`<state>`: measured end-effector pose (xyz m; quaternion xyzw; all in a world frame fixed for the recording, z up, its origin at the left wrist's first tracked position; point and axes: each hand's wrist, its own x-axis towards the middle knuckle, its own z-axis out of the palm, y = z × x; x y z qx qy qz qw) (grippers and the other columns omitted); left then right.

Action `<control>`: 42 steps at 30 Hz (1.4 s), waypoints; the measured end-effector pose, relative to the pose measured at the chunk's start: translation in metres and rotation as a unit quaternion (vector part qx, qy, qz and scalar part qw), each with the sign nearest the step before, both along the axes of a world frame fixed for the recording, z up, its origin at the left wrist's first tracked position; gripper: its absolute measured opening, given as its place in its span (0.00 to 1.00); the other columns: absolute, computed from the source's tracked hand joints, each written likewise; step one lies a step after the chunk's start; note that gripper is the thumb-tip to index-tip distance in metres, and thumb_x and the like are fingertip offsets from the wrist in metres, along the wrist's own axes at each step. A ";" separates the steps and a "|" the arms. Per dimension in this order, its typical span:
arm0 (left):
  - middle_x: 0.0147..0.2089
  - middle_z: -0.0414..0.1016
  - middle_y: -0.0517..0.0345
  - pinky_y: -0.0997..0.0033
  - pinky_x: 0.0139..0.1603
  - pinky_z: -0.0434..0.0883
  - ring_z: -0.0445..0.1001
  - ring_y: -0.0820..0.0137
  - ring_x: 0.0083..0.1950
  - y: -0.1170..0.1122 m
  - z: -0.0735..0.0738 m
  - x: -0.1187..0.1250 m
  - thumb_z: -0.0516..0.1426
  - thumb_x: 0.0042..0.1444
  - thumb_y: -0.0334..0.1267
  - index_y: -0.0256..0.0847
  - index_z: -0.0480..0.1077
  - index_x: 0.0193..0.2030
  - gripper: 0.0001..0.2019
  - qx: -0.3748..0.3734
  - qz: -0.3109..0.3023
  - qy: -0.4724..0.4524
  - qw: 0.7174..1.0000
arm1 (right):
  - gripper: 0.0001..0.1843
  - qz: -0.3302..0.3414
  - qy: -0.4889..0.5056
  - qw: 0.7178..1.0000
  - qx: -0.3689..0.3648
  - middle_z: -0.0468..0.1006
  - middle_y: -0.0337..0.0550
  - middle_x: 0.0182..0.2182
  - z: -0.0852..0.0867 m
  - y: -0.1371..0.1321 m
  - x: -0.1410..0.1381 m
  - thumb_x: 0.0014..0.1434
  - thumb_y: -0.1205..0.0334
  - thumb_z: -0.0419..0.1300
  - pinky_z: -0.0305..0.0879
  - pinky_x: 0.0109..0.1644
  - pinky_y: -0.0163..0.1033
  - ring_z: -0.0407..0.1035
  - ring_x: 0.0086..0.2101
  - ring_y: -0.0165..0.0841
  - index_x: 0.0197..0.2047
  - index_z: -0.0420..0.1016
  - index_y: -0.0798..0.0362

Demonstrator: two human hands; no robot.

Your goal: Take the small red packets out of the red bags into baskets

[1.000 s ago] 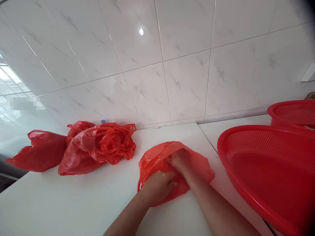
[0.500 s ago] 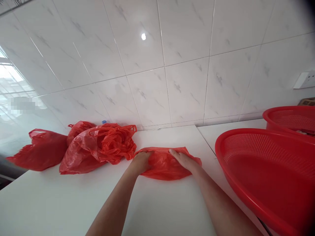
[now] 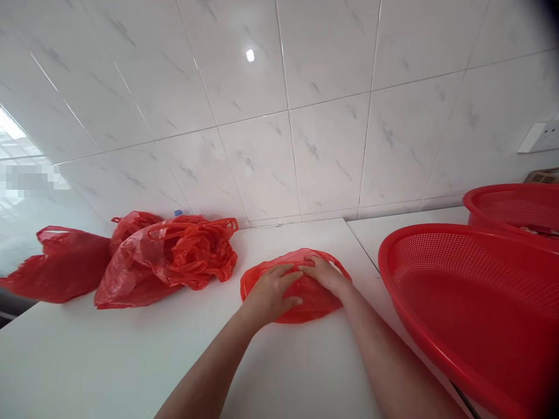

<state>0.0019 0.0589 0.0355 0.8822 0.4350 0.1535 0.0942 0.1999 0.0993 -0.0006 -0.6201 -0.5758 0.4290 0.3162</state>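
Head cam: L hand [image 3: 271, 294] & R hand [image 3: 325, 274] both lay on 1 red plastic bag [image 3: 315, 299], fingers flat & spread, pressing, not clenched. Bag sat on white counter [image 3: 131, 361]. 3 more red bags [image 3: 166, 262] heaped to its left. 2 red strainers [image 3: 471, 308] to the right, nearer one close to R arm. Tiled wall [image 3: 262, 151] behind, 1 socket [image 3: 541, 137].

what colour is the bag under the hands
Translucent orange-red; the bag shows best in the head view.
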 end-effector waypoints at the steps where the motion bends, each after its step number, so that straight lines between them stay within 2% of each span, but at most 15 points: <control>1: 0.65 0.59 0.61 0.59 0.58 0.63 0.57 0.57 0.64 -0.003 -0.003 0.002 0.59 0.51 0.46 0.55 0.64 0.58 0.26 -0.043 -0.016 0.016 0.999 | 0.34 0.008 0.011 1.000 0.000 0.74 0.47 0.48 -0.002 0.001 0.000 0.49 0.40 0.59 0.65 0.45 0.40 0.69 0.46 0.39 0.56 0.65 0.47; 4: 0.69 0.49 0.62 0.51 0.62 0.57 0.46 0.50 0.69 -0.009 -0.012 -0.002 0.61 0.46 0.52 0.56 0.62 0.61 0.32 -0.177 -0.042 0.054 0.982 | 0.24 0.027 0.099 0.995 -0.006 0.76 0.40 0.33 -0.008 0.007 0.001 0.52 0.44 0.58 0.66 0.37 0.36 0.71 0.32 0.32 0.47 0.69 0.50; 7: 0.71 0.43 0.63 0.46 0.65 0.50 0.37 0.49 0.70 -0.015 -0.013 -0.010 0.61 0.46 0.51 0.56 0.62 0.61 0.33 -0.230 -0.065 0.047 0.970 | 0.17 0.041 0.224 0.973 -0.041 0.73 0.38 0.30 -0.012 0.013 0.003 0.56 0.46 0.56 0.64 0.27 0.32 0.70 0.24 0.27 0.38 0.67 0.52; 11: 0.68 0.52 0.61 0.49 0.61 0.58 0.46 0.50 0.69 -0.020 -0.013 -0.014 0.58 0.51 0.51 0.54 0.71 0.52 0.20 -0.230 -0.065 0.003 0.971 | 0.19 0.012 0.303 0.950 -0.069 0.74 0.44 0.33 -0.013 0.016 0.003 0.58 0.45 0.53 0.66 0.27 0.32 0.73 0.28 0.30 0.39 0.64 0.53; 15: 0.59 0.67 0.59 0.61 0.50 0.69 0.67 0.59 0.57 -0.016 -0.020 -0.014 0.49 0.60 0.44 0.50 0.73 0.45 0.14 -0.100 0.009 -0.072 0.992 | 0.25 -0.024 0.114 0.993 0.016 0.75 0.48 0.43 -0.007 0.007 -0.005 0.57 0.43 0.52 0.67 0.35 0.37 0.73 0.34 0.34 0.50 0.65 0.51; 19: 0.56 0.69 0.50 0.56 0.50 0.67 0.68 0.56 0.54 -0.002 -0.029 -0.026 0.52 0.57 0.35 0.45 0.72 0.48 0.14 0.114 0.108 -0.034 0.987 | 0.32 -0.039 -0.069 0.992 0.101 0.69 0.49 0.54 -0.001 -0.002 -0.019 0.56 0.42 0.52 0.63 0.42 0.39 0.66 0.49 0.40 0.59 0.61 0.49; 21: 0.58 0.66 0.47 0.51 0.52 0.64 0.63 0.51 0.57 0.005 -0.035 -0.036 0.56 0.53 0.36 0.44 0.71 0.50 0.16 0.163 0.156 0.002 0.974 | 0.27 -0.033 -0.129 0.986 0.096 0.74 0.49 0.48 -0.001 -0.004 -0.024 0.57 0.44 0.51 0.63 0.39 0.39 0.69 0.44 0.39 0.55 0.65 0.51; 24: 0.57 0.65 0.46 0.47 0.53 0.62 0.61 0.50 0.58 0.012 -0.044 -0.046 0.59 0.50 0.40 0.45 0.69 0.52 0.20 0.167 0.214 0.000 0.962 | 0.18 -0.022 -0.207 0.973 0.096 0.77 0.44 0.34 -0.003 -0.005 -0.029 0.59 0.48 0.50 0.60 0.32 0.38 0.71 0.33 0.36 0.42 0.71 0.51; 27: 0.51 0.65 0.46 0.48 0.54 0.61 0.63 0.53 0.55 0.015 -0.048 -0.047 0.58 0.51 0.42 0.44 0.68 0.52 0.20 0.181 0.251 -0.081 0.948 | 0.16 -0.022 -0.241 0.964 0.107 0.76 0.42 0.29 -0.005 -0.006 -0.029 0.60 0.49 0.48 0.57 0.29 0.36 0.69 0.29 0.34 0.35 0.70 0.51; 29: 0.54 0.62 0.45 0.48 0.56 0.60 0.60 0.54 0.57 0.016 -0.047 -0.045 0.58 0.52 0.44 0.43 0.64 0.56 0.24 0.193 0.272 -0.170 0.927 | 0.17 -0.028 -0.246 0.963 0.110 0.75 0.42 0.29 -0.006 -0.007 -0.029 0.61 0.49 0.46 0.56 0.28 0.36 0.69 0.29 0.33 0.34 0.69 0.51; 31: 0.58 0.58 0.43 0.50 0.56 0.61 0.58 0.54 0.60 0.018 -0.046 -0.044 0.58 0.51 0.46 0.43 0.57 0.60 0.31 0.162 0.296 -0.270 0.902 | 0.17 -0.040 -0.244 0.962 0.112 0.75 0.42 0.30 -0.006 -0.008 -0.028 0.62 0.49 0.45 0.56 0.28 0.36 0.69 0.29 0.33 0.36 0.68 0.50; 33: 0.58 0.61 0.44 0.55 0.52 0.65 0.62 0.56 0.57 0.021 -0.045 -0.047 0.60 0.49 0.48 0.43 0.56 0.60 0.33 0.068 0.318 -0.355 0.877 | 0.17 -0.048 -0.242 0.963 0.113 0.75 0.42 0.32 -0.006 -0.008 -0.028 0.62 0.49 0.45 0.55 0.28 0.36 0.69 0.30 0.33 0.38 0.68 0.50; 36: 0.40 0.71 0.53 0.68 0.36 0.68 0.71 0.67 0.37 0.024 -0.046 -0.054 0.60 0.48 0.49 0.40 0.67 0.44 0.20 -0.121 0.299 -0.427 0.845 | 0.16 -0.045 -0.248 0.962 0.106 0.76 0.42 0.33 -0.007 -0.007 -0.028 0.62 0.49 0.46 0.56 0.29 0.36 0.69 0.32 0.34 0.38 0.68 0.50; 38: 0.26 0.67 0.62 0.75 0.25 0.62 0.65 0.75 0.25 0.024 -0.045 -0.057 0.60 0.48 0.49 0.40 0.66 0.30 0.14 -0.217 0.254 -0.479 0.812 | 0.16 -0.044 -0.257 0.960 0.100 0.76 0.43 0.34 -0.007 -0.006 -0.028 0.61 0.50 0.46 0.56 0.29 0.36 0.69 0.33 0.34 0.38 0.69 0.50; 42: 0.20 0.60 0.68 0.79 0.21 0.56 0.57 0.80 0.20 0.020 -0.041 -0.056 0.62 0.46 0.45 0.40 0.58 0.24 0.17 -0.297 0.200 -0.597 0.718 | 0.15 -0.060 -0.270 0.955 0.105 0.76 0.44 0.33 -0.009 -0.004 -0.027 0.61 0.53 0.47 0.56 0.28 0.36 0.69 0.31 0.34 0.35 0.70 0.52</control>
